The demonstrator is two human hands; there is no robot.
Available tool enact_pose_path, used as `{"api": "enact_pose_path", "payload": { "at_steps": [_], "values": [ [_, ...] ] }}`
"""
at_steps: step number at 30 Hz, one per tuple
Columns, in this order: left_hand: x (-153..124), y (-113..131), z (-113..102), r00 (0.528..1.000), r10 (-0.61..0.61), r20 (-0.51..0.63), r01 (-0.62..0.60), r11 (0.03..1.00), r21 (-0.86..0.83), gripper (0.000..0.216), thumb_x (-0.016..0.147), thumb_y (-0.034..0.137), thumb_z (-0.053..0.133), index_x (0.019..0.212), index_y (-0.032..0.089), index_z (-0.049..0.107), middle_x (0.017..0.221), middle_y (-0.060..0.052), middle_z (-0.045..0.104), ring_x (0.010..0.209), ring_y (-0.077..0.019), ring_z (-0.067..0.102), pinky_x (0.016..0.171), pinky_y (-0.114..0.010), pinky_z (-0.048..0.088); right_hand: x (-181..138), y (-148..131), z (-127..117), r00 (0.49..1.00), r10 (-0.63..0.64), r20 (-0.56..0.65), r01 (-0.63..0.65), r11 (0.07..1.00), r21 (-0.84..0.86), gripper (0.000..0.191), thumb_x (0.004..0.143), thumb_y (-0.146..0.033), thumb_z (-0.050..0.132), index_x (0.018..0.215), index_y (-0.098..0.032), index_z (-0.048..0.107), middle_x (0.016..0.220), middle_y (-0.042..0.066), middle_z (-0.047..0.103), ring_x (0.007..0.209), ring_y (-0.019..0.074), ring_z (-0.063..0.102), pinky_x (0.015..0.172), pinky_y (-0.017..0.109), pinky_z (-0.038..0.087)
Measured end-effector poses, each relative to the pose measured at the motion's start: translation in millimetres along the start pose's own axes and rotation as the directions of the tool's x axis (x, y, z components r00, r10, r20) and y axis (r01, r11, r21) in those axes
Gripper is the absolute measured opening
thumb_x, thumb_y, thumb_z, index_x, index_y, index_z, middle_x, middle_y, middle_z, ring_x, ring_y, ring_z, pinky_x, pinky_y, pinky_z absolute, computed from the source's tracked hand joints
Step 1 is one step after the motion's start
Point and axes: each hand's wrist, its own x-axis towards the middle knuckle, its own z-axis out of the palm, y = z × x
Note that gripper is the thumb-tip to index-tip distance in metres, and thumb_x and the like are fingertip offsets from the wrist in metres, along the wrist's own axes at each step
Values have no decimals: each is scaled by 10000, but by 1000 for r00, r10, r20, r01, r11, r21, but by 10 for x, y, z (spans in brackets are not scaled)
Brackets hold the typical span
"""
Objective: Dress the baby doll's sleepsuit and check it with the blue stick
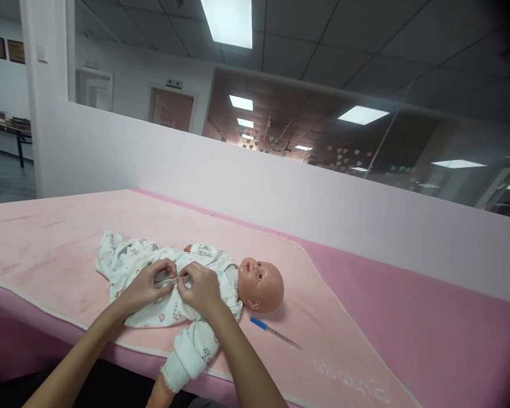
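Observation:
A baby doll [261, 283] lies on its back on a pale pink blanket [68, 238], head to the right. It wears a white printed romper [153, 311]. My left hand [148, 283] and my right hand [199, 289] rest on the doll's chest. Both pinch the front edges of the romper where they meet, fingers closed on the cloth. One sleeved arm of the doll [189, 354] hangs toward the table's near edge.
A thin stick with a blue tip [274, 331] lies on the blanket just right of the doll's head. The blanket covers a darker pink table [429, 328]. A white partition wall [280, 192] runs along the far side.

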Motion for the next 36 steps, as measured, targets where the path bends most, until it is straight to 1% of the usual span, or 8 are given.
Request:
{"api": "enact_pose_path", "payload": {
  "at_steps": [4, 8, 13, 20, 27, 32, 36],
  "values": [
    [16, -11, 16, 1000, 8, -17, -7, 997, 83, 222, 627, 146, 500, 839, 210, 521, 868, -21, 596, 861, -208, 549, 780, -293, 429, 1, 8, 13, 1000, 2, -6, -2, 1000, -1, 63, 773, -238, 505, 780, -212, 562, 823, -19, 627, 715, 108, 575, 581, 201, 372],
    [29, -30, 19, 1000, 4, -13, -3, 995, 103, 220, 629, 153, 488, 839, 211, 516, 882, -26, 602, 880, -219, 551, 796, -304, 425, -1, 14, 20, 1000, 2, -3, -2, 1000, 9, 71, 778, -238, 497, 787, -212, 562, 833, -15, 628, 726, 111, 575, 591, 200, 376],
    [36, -47, 29, 999, -15, -29, 19, 990, 140, 208, 631, 152, 463, 825, 212, 505, 849, -22, 596, 839, -214, 547, 762, -311, 431, -1, 15, 29, 1000, 3, -16, -2, 1000, 9, 66, 777, -243, 499, 784, -211, 557, 816, -22, 626, 708, 106, 572, 585, 199, 369],
    [21, -86, 25, 998, 12, -58, -1, 983, 182, 201, 621, 145, 462, 803, 211, 514, 842, -16, 568, 799, -198, 525, 710, -288, 422, -1, 19, 26, 1000, -1, -1, 1, 1000, -6, 67, 782, -236, 500, 789, -208, 560, 819, -12, 629, 707, 109, 574, 576, 200, 366],
    [38, -103, 13, 1000, 23, -19, -17, 967, 254, 213, 636, 152, 456, 799, 217, 577, 906, -29, 580, 826, -210, 538, 712, -287, 420, 2, 16, 24, 1000, -3, 4, 3, 1000, -7, 76, 789, -248, 504, 796, -206, 567, 837, -8, 635, 707, 110, 578, 561, 201, 361],
    [34, -93, 10, 1000, 1, -5, 0, 978, 210, 136, 680, 196, 473, 772, 215, 572, 840, -22, 610, 806, -215, 554, 724, -287, 424, 2, 21, 30, 1000, 0, 11, 0, 1000, -8, 77, 799, -253, 503, 806, -207, 564, 841, -9, 636, 717, 111, 581, 576, 203, 366],
    [9, -39, 2, 1000, -28, -8, 29, 993, 114, 100, 712, 203, 480, 770, 214, 561, 825, -16, 621, 815, -211, 565, 734, -281, 429, -2, 34, 38, 1000, -3, 14, 3, 1000, -5, 81, 814, -260, 496, 826, -211, 560, 860, -14, 637, 737, 110, 585, 593, 206, 370]
  ]
}}
